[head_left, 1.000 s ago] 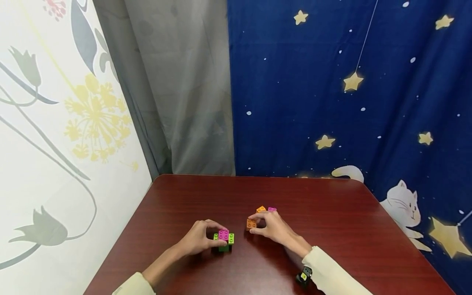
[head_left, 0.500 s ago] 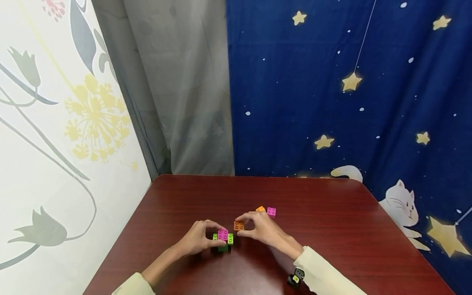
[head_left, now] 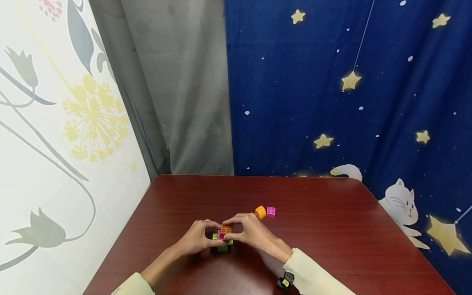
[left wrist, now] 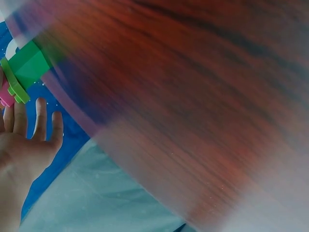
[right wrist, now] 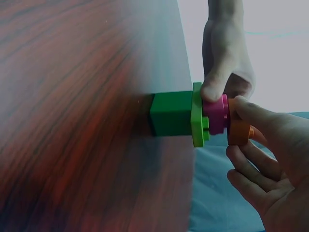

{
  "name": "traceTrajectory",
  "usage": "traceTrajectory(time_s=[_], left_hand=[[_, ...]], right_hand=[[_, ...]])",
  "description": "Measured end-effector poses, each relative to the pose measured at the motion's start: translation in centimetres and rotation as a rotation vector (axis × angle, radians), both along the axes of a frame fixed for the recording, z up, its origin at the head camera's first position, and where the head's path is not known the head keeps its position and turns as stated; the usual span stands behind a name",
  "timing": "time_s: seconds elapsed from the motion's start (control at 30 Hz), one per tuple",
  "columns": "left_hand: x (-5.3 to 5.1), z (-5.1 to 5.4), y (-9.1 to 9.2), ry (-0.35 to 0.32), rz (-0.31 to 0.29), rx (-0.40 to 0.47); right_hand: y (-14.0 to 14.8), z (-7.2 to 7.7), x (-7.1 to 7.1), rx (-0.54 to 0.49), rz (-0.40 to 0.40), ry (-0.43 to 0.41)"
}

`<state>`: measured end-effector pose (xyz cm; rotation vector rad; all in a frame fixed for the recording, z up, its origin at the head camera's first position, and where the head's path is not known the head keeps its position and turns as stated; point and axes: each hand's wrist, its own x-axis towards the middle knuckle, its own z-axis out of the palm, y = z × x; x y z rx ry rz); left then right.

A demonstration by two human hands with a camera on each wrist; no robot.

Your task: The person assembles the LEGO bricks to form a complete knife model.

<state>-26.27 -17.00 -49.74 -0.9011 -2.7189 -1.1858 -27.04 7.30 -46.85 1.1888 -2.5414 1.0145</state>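
Note:
A small stack of toy building bricks stands on the table: a dark green brick (right wrist: 172, 113) at the bottom, a flat light green plate brick (right wrist: 197, 116) across it, and a magenta brick (right wrist: 215, 114) on top. My left hand (head_left: 196, 238) pinches the magenta brick between thumb and fingers. With thumb and fingertips my right hand (head_left: 252, 232) holds an orange-brown brick (right wrist: 238, 123) over the magenta one, at its studs. Whether the two are fully pressed together I cannot tell. The left wrist view shows only part of the stack beside the left hand (left wrist: 29, 145).
Behind the right hand, a yellow-orange rounded brick (head_left: 260, 212) and another magenta brick (head_left: 271, 212) lie on the dark red table (head_left: 313, 229). A black device (head_left: 285, 281) is strapped at the right wrist. Curtains hang beyond the table's far edge.
My right hand has carried the orange-brown brick leftward, from beside the stack to the top of the magenta brick. The left hand stays in place on the stack.

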Motion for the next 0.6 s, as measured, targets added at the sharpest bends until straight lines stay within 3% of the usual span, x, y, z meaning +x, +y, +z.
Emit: traceTrajectory(time_s=[0.6], left_hand=[[-0.20, 0.00, -0.17, 0.011, -0.005, -0.025]], right_hand=[[-1.08, -0.92, 0.31, -0.036, -0.003, -0.044]])
